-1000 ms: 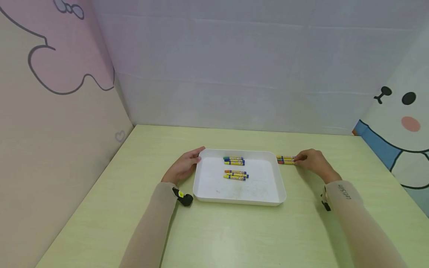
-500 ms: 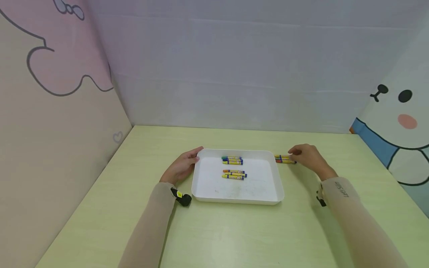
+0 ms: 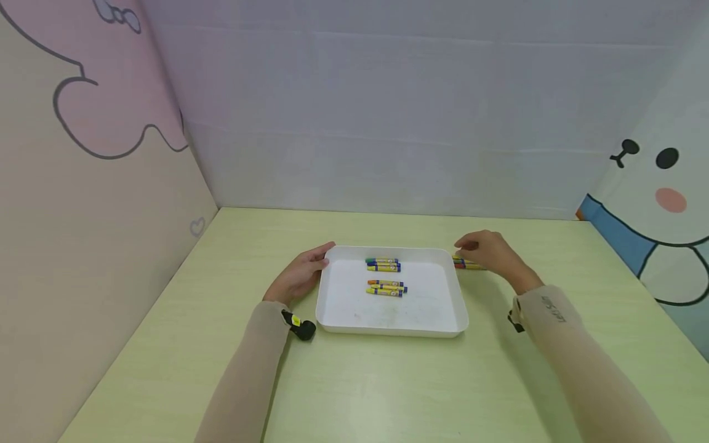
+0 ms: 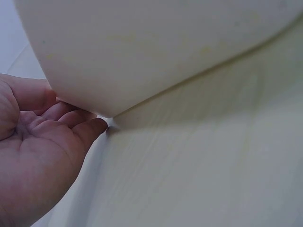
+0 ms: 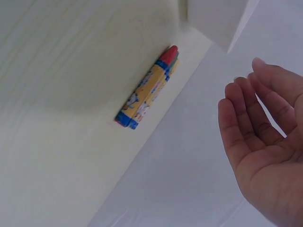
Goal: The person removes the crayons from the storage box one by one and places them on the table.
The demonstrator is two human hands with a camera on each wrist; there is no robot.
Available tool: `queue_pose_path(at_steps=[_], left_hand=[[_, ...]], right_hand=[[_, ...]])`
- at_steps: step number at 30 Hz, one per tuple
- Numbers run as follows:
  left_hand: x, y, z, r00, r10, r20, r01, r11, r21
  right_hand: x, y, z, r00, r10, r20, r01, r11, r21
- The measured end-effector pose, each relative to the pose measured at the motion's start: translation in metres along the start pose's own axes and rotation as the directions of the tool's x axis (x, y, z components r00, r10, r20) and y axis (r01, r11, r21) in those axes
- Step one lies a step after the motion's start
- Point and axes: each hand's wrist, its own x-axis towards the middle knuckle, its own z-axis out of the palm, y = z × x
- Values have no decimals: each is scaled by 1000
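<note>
My left hand [image 3: 299, 277] holds the white tray [image 3: 426, 307] by its left side near the far corner, thumb against the wall. In the left wrist view the fingers [image 4: 92, 130] reach round under that corner. Inside the tray lie two groups of wax crayons: green, blue and yellow ones [image 3: 383, 266] farther back, orange and yellow ones [image 3: 386, 289] nearer. Beyond its right side, on the table, more crayons [image 5: 147, 90] lie side by side, a red tip foremost. My right hand [image 3: 490, 251] hovers over them with loosely bent fingers and nothing visible between them.
The pale wooden table [image 3: 354, 387] carries the tray in its middle. A whitish wall [image 3: 354, 123] rises along the back edge, with cartoon-printed panels at the left [image 3: 100, 246] and right [image 3: 676, 246].
My right hand has let go of the crayons on the right and moved left, toward the tray's far right corner. My left hand keeps its place on the tray.
</note>
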Motion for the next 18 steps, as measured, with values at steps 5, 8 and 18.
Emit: queue_pose_path(at_steps=[5,8,18], left_hand=[[2,0,-1,1000,-7,-3,7,1000,9],[2,1,-1,1000,-7,-3,7,1000,5],[2,1,0,1000,-2,14,2,1000,-5]], right_hand=[[6,-17,-1,999,-15,36,14,1000,19],[10,-26,-1,997,-8,72,6,999,35],[24,-51,9,972,49,231,-65,996,63]])
